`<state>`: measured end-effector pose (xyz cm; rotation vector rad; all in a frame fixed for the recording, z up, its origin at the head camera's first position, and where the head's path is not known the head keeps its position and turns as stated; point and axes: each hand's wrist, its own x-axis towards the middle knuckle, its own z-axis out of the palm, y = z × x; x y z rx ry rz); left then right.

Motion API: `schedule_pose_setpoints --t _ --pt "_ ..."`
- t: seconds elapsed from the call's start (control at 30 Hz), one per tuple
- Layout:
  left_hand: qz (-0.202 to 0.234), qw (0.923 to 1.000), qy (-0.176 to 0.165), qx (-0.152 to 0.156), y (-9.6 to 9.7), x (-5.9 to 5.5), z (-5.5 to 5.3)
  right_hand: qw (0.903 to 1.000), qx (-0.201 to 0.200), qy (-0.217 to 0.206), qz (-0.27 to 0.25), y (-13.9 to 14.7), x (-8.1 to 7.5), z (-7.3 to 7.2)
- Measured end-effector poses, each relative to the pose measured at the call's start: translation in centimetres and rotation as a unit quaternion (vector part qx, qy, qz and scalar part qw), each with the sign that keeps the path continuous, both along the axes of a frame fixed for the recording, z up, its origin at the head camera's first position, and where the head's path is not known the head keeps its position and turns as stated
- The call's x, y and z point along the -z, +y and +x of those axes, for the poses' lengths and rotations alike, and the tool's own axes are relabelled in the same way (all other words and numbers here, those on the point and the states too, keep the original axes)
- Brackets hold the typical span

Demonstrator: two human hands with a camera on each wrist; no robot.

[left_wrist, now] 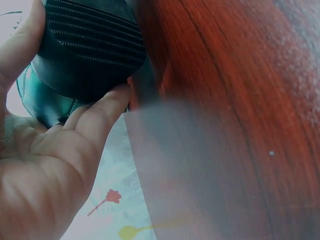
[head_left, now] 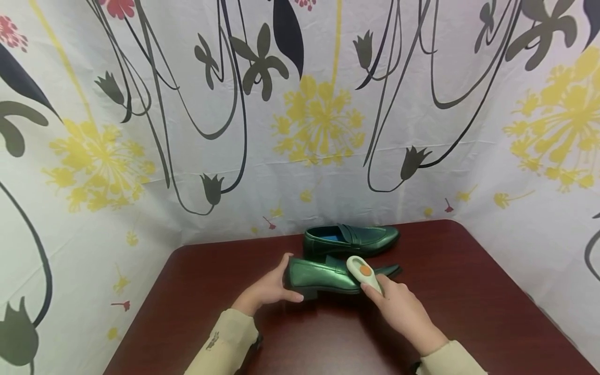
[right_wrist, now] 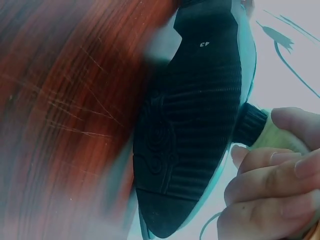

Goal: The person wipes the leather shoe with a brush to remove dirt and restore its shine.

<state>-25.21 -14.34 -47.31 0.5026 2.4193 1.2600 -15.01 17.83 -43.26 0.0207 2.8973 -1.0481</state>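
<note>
- Head view, nearest first: on the dark red counter [head_left: 323, 338], here's the right hand [head_left: 404, 311], fingers closed round a pale brush [head_left: 365, 272] with an orange spot!
- Over at nine o'clock, the left hand [head_left: 269, 287] grips the near green shoe [head_left: 319, 273] by its heel [left_wrist: 95, 55], thumb opposite fingers.
- The key line: that shoe lies at ten o'clock from the right hand, long axis nine to three, toe [head_left: 390, 270] at three, right hand nearer the toe.
- Contact, it seems! Right wrist shows the brush's dark head [right_wrist: 250, 124] against the upper, just beside the sole [right_wrist: 205, 100].
- Beyond, at twelve, a second green shoe [head_left: 377, 239], toe also at three.
- Farthest, the flowered sheet [head_left: 262, 156].
</note>
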Motion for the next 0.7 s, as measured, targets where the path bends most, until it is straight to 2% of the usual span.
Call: schedule_pose_setpoints --t 0.27,0.7 --pt "-0.007 0.9999 0.008 -0.001 0.3 0.0 0.0 0.9993 0.0 -0.008 -0.036 -0.6 0.4 -0.4" --pt "-0.007 1.0 0.003 -0.003 0.1 -0.2 0.2 0.9997 -0.005 0.001 -0.026 -1.9 0.1 -0.6"
